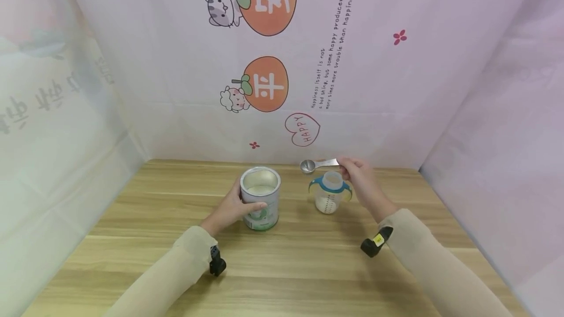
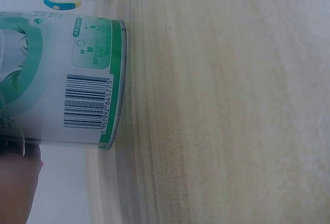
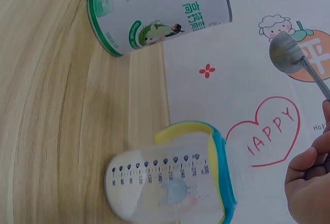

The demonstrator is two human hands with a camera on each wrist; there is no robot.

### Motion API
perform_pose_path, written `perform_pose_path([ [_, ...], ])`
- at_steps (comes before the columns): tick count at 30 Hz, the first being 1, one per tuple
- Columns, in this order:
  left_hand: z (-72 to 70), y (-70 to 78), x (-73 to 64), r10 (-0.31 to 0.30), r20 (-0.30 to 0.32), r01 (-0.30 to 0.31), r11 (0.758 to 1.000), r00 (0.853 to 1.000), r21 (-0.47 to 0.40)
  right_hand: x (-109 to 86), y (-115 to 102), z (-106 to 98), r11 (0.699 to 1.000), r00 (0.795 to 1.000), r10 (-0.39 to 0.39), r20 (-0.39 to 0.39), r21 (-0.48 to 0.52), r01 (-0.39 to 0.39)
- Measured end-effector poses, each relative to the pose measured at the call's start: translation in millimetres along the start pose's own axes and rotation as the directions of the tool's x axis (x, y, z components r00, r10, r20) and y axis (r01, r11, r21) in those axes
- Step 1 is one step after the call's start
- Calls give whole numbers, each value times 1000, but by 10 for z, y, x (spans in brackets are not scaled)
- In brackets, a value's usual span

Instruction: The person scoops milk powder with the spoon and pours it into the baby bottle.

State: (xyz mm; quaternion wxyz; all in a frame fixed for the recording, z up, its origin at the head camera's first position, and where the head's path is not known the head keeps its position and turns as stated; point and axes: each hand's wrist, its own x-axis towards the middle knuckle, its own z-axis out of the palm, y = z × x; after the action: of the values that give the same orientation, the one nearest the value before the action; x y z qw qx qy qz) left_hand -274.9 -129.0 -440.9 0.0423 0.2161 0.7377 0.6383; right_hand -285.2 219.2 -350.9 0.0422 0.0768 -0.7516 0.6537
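My left hand [image 1: 232, 205] grips the side of an open milk powder can [image 1: 263, 216], with the thumb across its front. Pale powder shows inside the can, which stands upright; its green band and barcode face the left wrist view. Between the fingertips of my right hand [image 1: 362, 180] is the handle of a metal measuring spoon [image 1: 307, 166]. The spoon's bowl points left, up beside the mouth of a baby bottle [image 1: 327, 203]. This lidless bottle has a blue collar with yellow-lined handles, and white powder lies in its bottom.
Can and bottle stand side by side on a wood-grain table [image 1: 282, 273]. Behind them rises a white printed cloth [image 1: 361, 126], and similar cloth hangs at both sides. Each sleeve carries a black wrist camera [image 1: 374, 243].
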Motion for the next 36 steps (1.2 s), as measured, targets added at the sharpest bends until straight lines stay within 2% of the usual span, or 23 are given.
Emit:
perform_pose_path([
  [7, -9, -3, 6, -11, -10, 11, 999, 1000, 32, 29, -48, 157, 1000, 1000, 16, 19, -19, -16],
  [19, 4, -22, 13, -4, 4, 4, 1000, 1000, 5, 25, -26, 450, 1000, 999, -14, 45, -1, 14],
  [25, 8, -11, 13, 7, 5, -7, 1000, 1000, 16, 16, -15, 548, 999, 998, -14, 53, 37, 12],
  [36, 20, 3, 3, -20, -18, 20, 999, 1000, 28, 32, 33, 695, 999, 997, -32, 70, 11, 32],
])
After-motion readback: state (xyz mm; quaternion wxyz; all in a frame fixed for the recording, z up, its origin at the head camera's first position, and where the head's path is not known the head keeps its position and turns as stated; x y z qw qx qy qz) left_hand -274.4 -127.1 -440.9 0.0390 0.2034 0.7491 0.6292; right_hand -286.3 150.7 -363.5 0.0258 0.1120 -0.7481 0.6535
